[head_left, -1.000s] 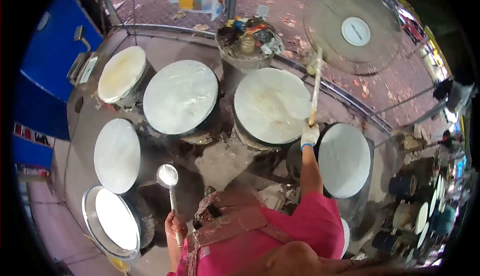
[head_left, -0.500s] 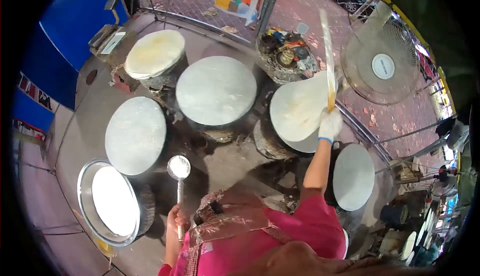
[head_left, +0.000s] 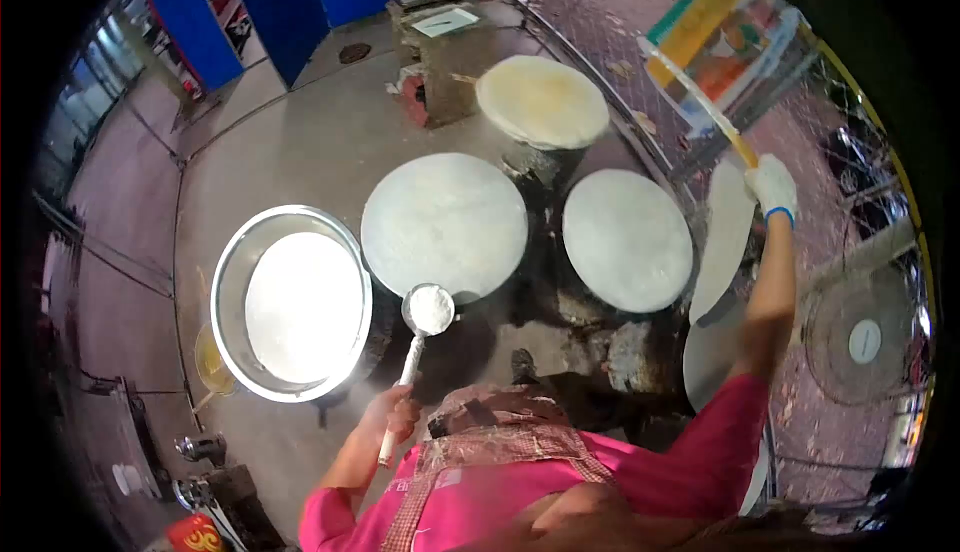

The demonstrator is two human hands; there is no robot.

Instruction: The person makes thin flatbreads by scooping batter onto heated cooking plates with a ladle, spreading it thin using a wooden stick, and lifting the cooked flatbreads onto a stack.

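Note:
My left hand [head_left: 390,416] is closed around the pale handle of a ladle [head_left: 431,310], whose bowl holds something white. The bowl hangs over the front edge of a round griddle [head_left: 445,222]. On my right hand [head_left: 772,186] is a white glove with a blue cuff. It grips the yellowish handle of a long flat spatula [head_left: 708,107], its blade pointing up and left. A thin pale sheet [head_left: 725,242] hangs just below the glove, above the right griddle [head_left: 705,352]; I cannot tell whether the fingers also pinch it.
A large metal basin [head_left: 223,297] of white liquid stands at left. Another griddle [head_left: 627,240] sits centre right. A yellowish sheet [head_left: 542,102] covers the one behind. A brick block [head_left: 440,67], a wire fence [head_left: 600,72] and a fan [head_left: 865,342] border the space.
The view has turned left. My right hand has raised the spatula, and the pale sheet has come up off the right griddle. The ladle has moved over the left griddle's edge.

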